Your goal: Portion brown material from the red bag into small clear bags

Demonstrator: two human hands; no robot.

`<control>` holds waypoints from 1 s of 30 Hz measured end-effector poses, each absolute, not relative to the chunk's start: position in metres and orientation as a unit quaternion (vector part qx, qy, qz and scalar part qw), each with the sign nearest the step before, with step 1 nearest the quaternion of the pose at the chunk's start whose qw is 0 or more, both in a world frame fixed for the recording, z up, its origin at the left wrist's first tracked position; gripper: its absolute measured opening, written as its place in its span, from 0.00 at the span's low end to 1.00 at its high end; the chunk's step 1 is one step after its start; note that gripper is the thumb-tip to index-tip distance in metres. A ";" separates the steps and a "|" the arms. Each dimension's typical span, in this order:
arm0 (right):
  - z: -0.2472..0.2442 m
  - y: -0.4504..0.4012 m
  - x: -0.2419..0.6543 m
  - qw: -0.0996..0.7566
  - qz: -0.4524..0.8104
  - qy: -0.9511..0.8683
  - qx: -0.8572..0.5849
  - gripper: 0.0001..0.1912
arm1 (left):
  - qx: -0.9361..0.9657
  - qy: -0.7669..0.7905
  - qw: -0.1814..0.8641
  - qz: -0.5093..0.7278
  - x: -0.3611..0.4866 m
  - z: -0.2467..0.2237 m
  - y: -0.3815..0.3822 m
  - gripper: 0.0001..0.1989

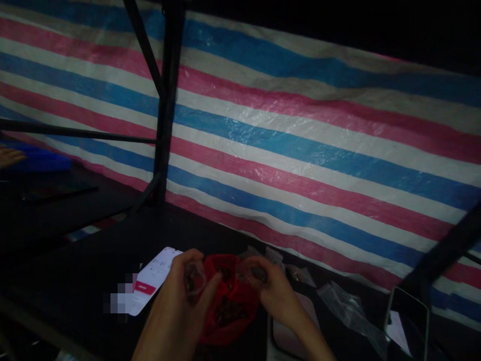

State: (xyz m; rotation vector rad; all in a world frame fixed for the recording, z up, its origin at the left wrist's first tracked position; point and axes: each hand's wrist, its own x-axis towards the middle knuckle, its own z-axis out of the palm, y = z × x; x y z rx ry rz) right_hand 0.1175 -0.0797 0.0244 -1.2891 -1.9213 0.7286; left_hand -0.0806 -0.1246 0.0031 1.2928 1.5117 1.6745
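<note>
Left hand (180, 296) partly hides red tray (214, 333); contents unclear.

Both hands — left (188, 293) and right (268, 286) — hold small clear bags over a red tray (221, 336) of dark bits, beside a lit phone (156, 276) on the table (93, 281).

Phone (154, 283) L of tray (221, 337) w/ sm. pcs (230, 311) in it, bag (343, 301) to R, sheet (285, 150) behind.
</note>
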 end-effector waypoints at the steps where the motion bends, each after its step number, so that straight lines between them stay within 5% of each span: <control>1: 0.028 -0.081 0.118 0.360 0.286 -0.738 -0.493 0.17 | 0.494 0.537 0.286 0.621 -0.074 0.001 -0.126 0.22; 10: 0.051 -0.092 0.108 0.399 0.268 -0.731 -0.483 0.21 | 0.545 0.463 0.386 0.582 -0.056 -0.037 -0.098 0.20; 21: 0.052 -0.096 0.085 0.254 0.113 -0.839 -0.469 0.27 | 0.521 0.461 0.383 0.608 -0.056 -0.059 -0.091 0.26; 30: 0.045 -0.092 0.087 0.346 0.159 -0.802 -0.460 0.27 | 0.493 0.451 0.403 0.625 -0.058 -0.058 -0.088 0.26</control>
